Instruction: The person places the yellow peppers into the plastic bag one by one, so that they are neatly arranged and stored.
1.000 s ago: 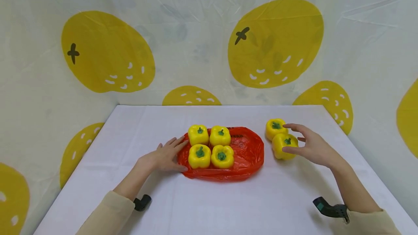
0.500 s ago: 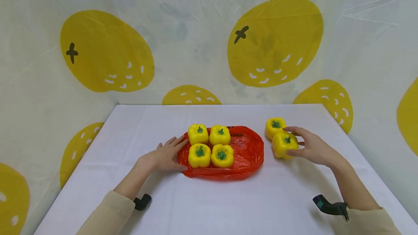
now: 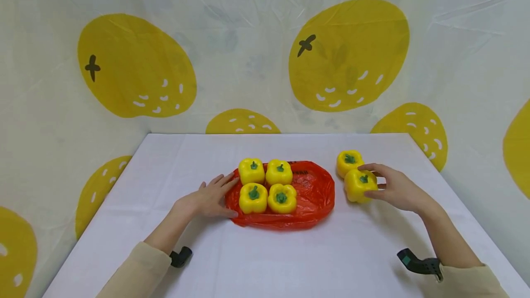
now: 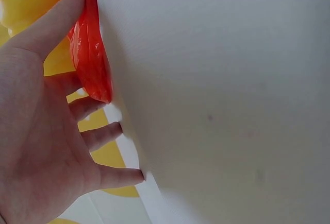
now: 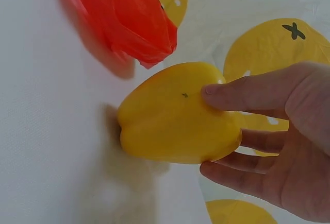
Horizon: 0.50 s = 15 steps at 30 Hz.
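My left hand lies at the left end of a red plastic bag, fingers spread and fairly straight, thumb and fingertips touching its edge. In the left wrist view the thumb presses against the bag's red film. Several yellow bell peppers with green stems stand in two rows on the bag's left part, one of them a front-left bell pepper. Right of the bag, my right hand holds another yellow bell pepper between thumb and fingers. Behind it a further bell pepper stands very close or touching.
A white cloth covers the table. Behind and at both sides hangs a pale curtain printed with large yellow fruit. Each wrist wears a black camera mount, such as the right camera mount.
The right thumb and fingers have closed in on the front right bell pepper, which has barely shifted. My left hand and the peppers on the bag stay put.
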Tool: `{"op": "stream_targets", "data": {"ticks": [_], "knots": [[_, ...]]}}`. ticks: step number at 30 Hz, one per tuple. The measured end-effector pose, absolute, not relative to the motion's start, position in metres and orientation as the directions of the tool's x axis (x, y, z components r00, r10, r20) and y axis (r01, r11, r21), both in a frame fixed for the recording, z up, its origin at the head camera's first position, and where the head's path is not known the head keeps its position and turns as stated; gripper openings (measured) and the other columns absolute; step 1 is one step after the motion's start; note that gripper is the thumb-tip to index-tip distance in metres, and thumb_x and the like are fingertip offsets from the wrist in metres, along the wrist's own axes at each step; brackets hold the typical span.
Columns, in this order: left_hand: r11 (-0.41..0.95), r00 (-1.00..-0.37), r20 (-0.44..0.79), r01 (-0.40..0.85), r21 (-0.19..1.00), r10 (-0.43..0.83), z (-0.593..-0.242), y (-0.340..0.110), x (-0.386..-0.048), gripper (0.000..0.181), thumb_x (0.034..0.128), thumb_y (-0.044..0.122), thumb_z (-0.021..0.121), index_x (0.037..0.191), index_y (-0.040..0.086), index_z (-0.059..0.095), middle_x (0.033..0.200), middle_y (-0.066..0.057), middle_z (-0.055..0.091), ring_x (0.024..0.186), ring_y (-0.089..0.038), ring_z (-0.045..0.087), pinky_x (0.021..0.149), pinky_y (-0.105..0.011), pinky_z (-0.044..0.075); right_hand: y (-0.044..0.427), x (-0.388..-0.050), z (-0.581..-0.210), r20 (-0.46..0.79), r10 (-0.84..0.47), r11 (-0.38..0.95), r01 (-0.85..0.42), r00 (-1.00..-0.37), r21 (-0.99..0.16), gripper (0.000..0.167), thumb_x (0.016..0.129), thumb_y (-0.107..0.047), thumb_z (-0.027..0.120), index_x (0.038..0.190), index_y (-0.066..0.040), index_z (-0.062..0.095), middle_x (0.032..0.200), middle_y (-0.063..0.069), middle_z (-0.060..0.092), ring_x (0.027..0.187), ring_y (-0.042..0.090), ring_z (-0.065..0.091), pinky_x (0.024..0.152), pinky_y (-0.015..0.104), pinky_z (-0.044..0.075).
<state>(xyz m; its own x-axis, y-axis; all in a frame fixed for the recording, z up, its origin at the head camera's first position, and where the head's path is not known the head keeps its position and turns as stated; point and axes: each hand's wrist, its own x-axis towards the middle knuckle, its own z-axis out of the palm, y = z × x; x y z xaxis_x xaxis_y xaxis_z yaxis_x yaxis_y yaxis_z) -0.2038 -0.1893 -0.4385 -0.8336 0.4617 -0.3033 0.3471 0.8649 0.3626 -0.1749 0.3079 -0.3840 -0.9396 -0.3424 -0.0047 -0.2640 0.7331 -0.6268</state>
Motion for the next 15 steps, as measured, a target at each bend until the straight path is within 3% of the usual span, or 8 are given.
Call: {"op": "stream_targets", "data": {"ticks": [15], "knots": [[0.868, -0.829, -0.319, 0.343, 0.359, 0.459, -0.438, -0.189, -0.204, 0.102, 0.0851, 0.053, 0.078, 0.165, 0.018, 0.025, 0.17, -0.009, 0.016, 0.154, -0.04, 0.012, 0.113, -0.077, 0.012, 0.306, -0.176, -0.356, 0.045, -0.374, 0.728, -0.323, -0.926, -0.605, 0.057, 0.091, -0.015, 0.08, 0.14, -0.002, 0.055, 0.143, 0.023, 0.053, 0.126, 0.048, 0.05, 0.095, 0.062, 0.051]]}}
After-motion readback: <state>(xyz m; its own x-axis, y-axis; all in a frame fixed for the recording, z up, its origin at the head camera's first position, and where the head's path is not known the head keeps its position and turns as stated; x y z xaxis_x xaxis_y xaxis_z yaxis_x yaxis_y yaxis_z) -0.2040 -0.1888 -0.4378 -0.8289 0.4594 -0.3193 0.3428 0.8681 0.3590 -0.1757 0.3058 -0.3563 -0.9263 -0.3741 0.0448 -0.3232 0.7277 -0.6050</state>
